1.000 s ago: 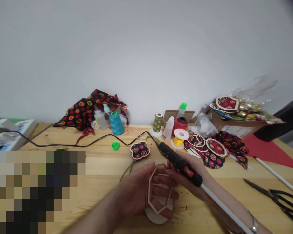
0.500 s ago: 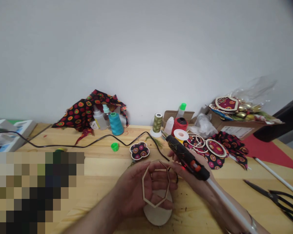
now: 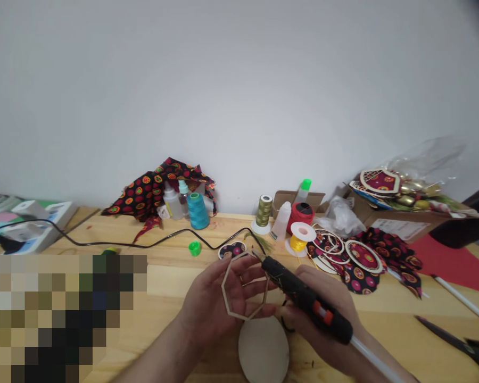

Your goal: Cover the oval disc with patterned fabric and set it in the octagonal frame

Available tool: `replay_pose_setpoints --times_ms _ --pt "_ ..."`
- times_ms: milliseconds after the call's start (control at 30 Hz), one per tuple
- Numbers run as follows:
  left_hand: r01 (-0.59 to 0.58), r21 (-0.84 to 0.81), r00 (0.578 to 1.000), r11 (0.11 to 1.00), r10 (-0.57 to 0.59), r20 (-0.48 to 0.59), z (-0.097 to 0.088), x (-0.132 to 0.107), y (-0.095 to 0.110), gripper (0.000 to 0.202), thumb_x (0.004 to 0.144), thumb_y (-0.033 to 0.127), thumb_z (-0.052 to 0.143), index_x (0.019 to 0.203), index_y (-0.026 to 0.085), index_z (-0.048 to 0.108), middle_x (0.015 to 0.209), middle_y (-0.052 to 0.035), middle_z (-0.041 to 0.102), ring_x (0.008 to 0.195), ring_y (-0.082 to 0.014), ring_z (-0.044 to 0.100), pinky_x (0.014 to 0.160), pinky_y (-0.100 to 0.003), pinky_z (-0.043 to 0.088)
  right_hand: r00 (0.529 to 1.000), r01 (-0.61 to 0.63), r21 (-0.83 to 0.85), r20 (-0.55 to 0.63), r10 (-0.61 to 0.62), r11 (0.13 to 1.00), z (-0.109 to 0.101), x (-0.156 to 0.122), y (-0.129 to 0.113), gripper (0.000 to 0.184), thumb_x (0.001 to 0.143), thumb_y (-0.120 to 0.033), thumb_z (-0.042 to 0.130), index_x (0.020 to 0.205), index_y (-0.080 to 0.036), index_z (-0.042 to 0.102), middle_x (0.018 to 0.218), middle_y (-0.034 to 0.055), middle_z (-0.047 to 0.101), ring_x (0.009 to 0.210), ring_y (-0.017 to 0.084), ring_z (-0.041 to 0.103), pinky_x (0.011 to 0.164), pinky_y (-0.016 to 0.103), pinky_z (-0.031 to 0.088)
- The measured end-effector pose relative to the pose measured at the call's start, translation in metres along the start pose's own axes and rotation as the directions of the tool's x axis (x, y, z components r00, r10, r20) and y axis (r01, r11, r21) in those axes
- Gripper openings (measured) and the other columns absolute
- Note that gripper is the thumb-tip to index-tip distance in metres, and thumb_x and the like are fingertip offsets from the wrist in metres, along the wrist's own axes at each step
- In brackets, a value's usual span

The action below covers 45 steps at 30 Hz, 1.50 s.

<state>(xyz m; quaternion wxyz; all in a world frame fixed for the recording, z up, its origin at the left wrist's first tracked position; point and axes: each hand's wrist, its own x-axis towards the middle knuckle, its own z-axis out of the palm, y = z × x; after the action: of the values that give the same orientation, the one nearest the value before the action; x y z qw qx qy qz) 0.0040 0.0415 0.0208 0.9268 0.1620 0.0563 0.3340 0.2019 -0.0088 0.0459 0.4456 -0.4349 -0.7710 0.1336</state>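
Diffuse, moderate light is falling on the wall [image 3: 239, 106], dimming toward a dark upper-right corner; soft shadows are lying on the tabletop [image 3: 163, 284] near the hands [image 3: 208, 298]. Coarse pixelation is masking the lower left, wide-angle distortion is stretching the edges, and slight blur is softening fine detail.

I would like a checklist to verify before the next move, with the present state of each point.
1. Octagonal frame held in the left hand: ok.
2. Glue gun held in the right hand: ok.
3. Nozzle touching the frame: cannot tell; it is close to the upper edge.
4. Round disc lying on the table: ok.
5. Scissors apart from both hands: ok, at the right edge.
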Motion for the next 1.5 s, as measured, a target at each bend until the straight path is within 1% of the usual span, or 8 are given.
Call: replay_pose_setpoints --times_ms 100,200,600,900,1133,1300,1433,1500 --pt "-0.007 -0.005 1.0 1.0 0.006 -0.017 -0.0003 -0.0008 -0.0009 0.039 0.089 0.035 0.055 0.113 0.007 0.065 0.109 -0.0157 0.07 0.099 -0.0273 0.064 0.084 -0.041 0.049 1.0 -0.013 -0.024 0.027 0.014 1.0 0.0009 -0.0024 0.0005 0.03 0.085 -0.038 0.061 0.064 -0.021 0.048 0.058 -0.001 0.051 0.053 0.013 0.048 0.048 0.025 0.034" --pt "-0.002 0.007 1.0 1.0 0.002 -0.021 0.0002 -0.0009 -0.0009 0.04 0.089 0.034 0.056 0.116 0.006 0.063 0.111 -0.0156 0.07 0.1 -0.027 0.064 0.085 -0.04 0.048 0.998 -0.04 -0.044 0.055 0.042 0.998 0.0011 -0.0043 0.0013 0.03 0.084 -0.039 0.062 0.064 -0.021 0.047 0.059 -0.0007 0.051 0.054 0.013 0.048 0.049 0.026 0.034" --pt "0.005 0.013 0.999 1.0 -0.006 0.04 -0.0009 -0.0009 -0.0018 0.045 0.088 0.034 0.057 0.123 0.006 0.06 0.115 -0.0155 0.069 0.103 -0.0258 0.064 0.088 -0.038 0.048 0.997 -0.044 -0.031 0.057 0.045 0.999 0.0011 -0.0038 0.0026 0.035 0.084 -0.042 0.064 0.063 -0.021 0.045 0.058 -0.0012 0.05 0.054 0.012 0.047 0.049 0.025 0.032" --pt "0.005 0.032 1.0 0.999 -0.006 0.031 0.002 -0.0013 -0.0024 0.042 0.089 0.033 0.054 0.121 0.006 0.06 0.114 -0.0156 0.069 0.106 -0.0287 0.062 0.088 -0.046 0.048 0.998 -0.039 -0.035 0.052 0.041 0.999 0.0009 -0.0036 0.0031 0.033 0.085 -0.04 0.062 0.064 -0.021 0.045 0.058 -0.0014 0.049 0.053 0.012 0.047 0.048 0.025 0.032" --pt "0.007 0.037 1.0 0.999 -0.007 0.017 0.0009 -0.0005 -0.0023 0.042 0.088 0.034 0.056 0.119 0.007 0.062 0.112 -0.0156 0.069 0.103 -0.0292 0.062 0.085 -0.046 0.049 0.997 -0.048 -0.031 0.06 0.049 0.998 0.0 -0.0043 0.0026 0.033 0.085 -0.04 0.063 0.064 -0.021 0.046 0.059 -0.0013 0.05 0.053 0.012 0.048 0.048 0.026 0.033" --pt "0.005 0.029 1.0 1.0 -0.006 0.023 -0.0001 -0.0006 -0.0022 0.043 0.088 0.034 0.056 0.12 0.006 0.061 0.113 -0.0155 0.07 0.104 -0.0276 0.063 0.087 -0.043 0.049 0.997 -0.038 -0.027 0.06 0.039 0.999 0.0 -0.0045 0.003 0.033 0.084 -0.04 0.064 0.064 -0.021 0.045 0.059 -0.0017 0.049 0.053 0.012 0.047 0.048 0.025 0.032" --pt "0.011 0.028 1.0 1.0 -0.012 0.028 0.0002 -0.0009 -0.0029 0.04 0.088 0.033 0.055 0.118 0.008 0.063 0.112 -0.0152 0.07 0.105 -0.0287 0.062 0.086 -0.047 0.049 0.998 -0.045 -0.027 0.053 0.046 0.999 0.001 -0.0046 0.0046 0.033 0.085 -0.04 0.062 0.065 -0.021 0.045 0.058 -0.0025 0.048 0.052 0.011 0.045 0.048 0.025 0.031" --pt "0.01 0.034 1.0 0.999 -0.011 0.028 0.0008 -0.0009 -0.003 0.04 0.088 0.033 0.055 0.119 0.007 0.062 0.112 -0.0157 0.069 0.105 -0.0288 0.062 0.087 -0.047 0.048 0.997 -0.044 -0.023 0.061 0.045 0.999 0.0009 -0.0043 0.0043 0.032 0.085 -0.04 0.062 0.065 -0.021 0.044 0.058 -0.0025 0.048 0.053 0.012 0.046 0.049 0.025 0.031"
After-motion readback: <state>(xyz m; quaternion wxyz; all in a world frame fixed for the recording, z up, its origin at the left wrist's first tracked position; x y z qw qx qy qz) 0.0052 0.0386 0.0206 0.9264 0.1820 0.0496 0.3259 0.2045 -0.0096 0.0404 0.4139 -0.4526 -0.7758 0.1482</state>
